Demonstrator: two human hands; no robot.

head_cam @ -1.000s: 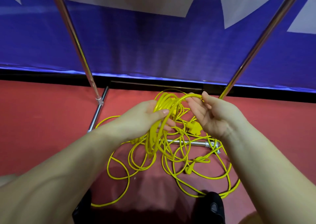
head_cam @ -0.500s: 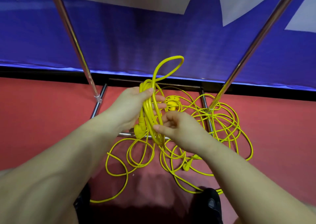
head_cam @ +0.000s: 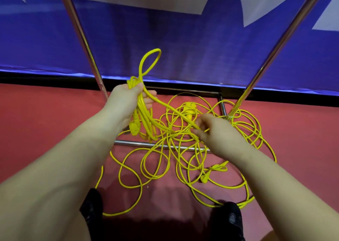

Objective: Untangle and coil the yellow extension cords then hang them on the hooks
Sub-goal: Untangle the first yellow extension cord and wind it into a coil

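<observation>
Left hand [head_cam: 122, 104], my holding grip, is wrapped tight round a partial coil [head_cam: 145, 115], one loop [head_cam: 149, 62] poking up. Right hand [head_cam: 214, 130], blurred, seems to pinch the strand leading down. Risk: hauling it may cinch the floor tangle [head_cam: 183, 149] or snag the rack's base bar [head_cam: 143, 144]. Thin, glossy yellow cords sprawl across the red floor [head_cam: 36, 121], plugs among them.

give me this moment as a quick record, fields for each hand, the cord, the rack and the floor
left hand: grips a bundle of yellow cord loops, one loop sticking up above the fist
right hand: pinches a single strand running from the bundle; blurred
loose cord: tangled on the floor, over the rack's base bar
rack: two chrome poles rising from a floor frame
floor: red
hooks: not in view
</observation>
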